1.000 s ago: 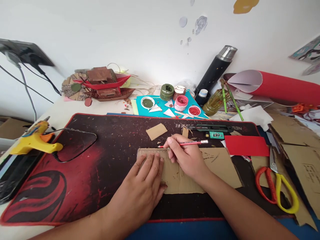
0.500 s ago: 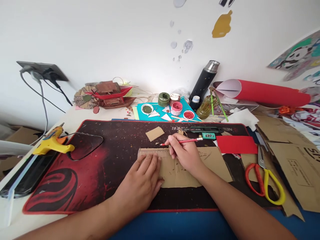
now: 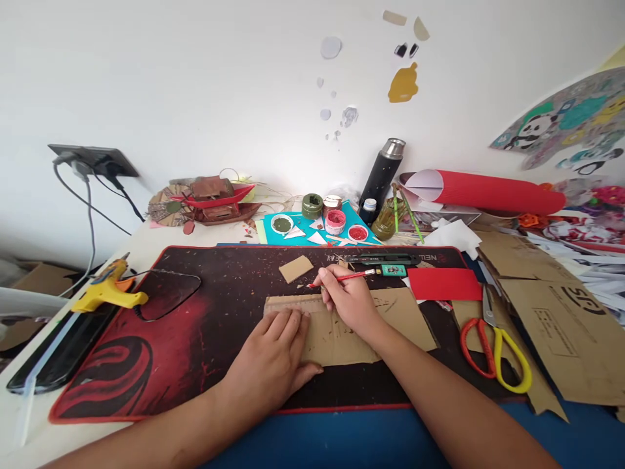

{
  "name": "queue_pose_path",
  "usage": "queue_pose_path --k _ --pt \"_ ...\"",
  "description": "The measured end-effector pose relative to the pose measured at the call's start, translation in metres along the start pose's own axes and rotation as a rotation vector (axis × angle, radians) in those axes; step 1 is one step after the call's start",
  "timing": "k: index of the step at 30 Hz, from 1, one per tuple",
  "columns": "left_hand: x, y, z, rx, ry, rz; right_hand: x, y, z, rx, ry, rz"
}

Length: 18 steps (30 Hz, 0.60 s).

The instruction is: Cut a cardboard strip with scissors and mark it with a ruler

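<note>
My left hand (image 3: pixel 276 355) lies flat, fingers spread, pressing on the left part of a brown cardboard sheet (image 3: pixel 405 319) that rests on the red and black desk mat (image 3: pixel 161 339). My right hand (image 3: pixel 347 301) rests on the same sheet and grips a red pencil (image 3: pixel 349 277), whose tip points left at the sheet's top edge. A small loose cardboard piece (image 3: pixel 295 268) lies just beyond the sheet.
A yellow glue gun (image 3: pixel 105 294) lies at the left mat edge. Red-and-yellow scissors (image 3: pixel 493 345), red paper (image 3: pixel 443 284) and large cardboard pieces (image 3: pixel 551 312) sit right. Paint pots (image 3: pixel 334 221), a black flask (image 3: pixel 381 172), a red paper roll (image 3: pixel 493 190) and a model boat (image 3: pixel 212 195) line the wall.
The camera has tilted up, so the desk sits lower in view and more wall shows. Both hands stay on the cardboard; the pencil tip has shifted slightly along the top edge.
</note>
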State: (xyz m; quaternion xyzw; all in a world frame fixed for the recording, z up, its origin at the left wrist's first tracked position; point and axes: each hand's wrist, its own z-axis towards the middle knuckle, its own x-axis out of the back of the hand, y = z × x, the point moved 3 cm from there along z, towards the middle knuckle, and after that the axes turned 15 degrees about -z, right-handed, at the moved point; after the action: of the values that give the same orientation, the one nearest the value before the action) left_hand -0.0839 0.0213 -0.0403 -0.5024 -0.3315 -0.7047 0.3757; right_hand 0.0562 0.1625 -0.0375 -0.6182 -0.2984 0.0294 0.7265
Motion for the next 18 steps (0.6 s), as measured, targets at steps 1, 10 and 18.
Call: queue_pose_path --k 1,10,18 --pt "-0.001 0.000 0.000 0.000 0.007 0.002 0.000 0.000 0.001 -0.003 0.000 -0.003" --pt "-0.007 -0.002 0.003 0.014 0.013 -0.006 -0.001 0.000 0.009 -0.031 -0.008 0.048" --pt "-0.005 0.000 0.003 0.034 0.027 -0.106 0.003 -0.018 0.014 -0.055 0.004 0.135"
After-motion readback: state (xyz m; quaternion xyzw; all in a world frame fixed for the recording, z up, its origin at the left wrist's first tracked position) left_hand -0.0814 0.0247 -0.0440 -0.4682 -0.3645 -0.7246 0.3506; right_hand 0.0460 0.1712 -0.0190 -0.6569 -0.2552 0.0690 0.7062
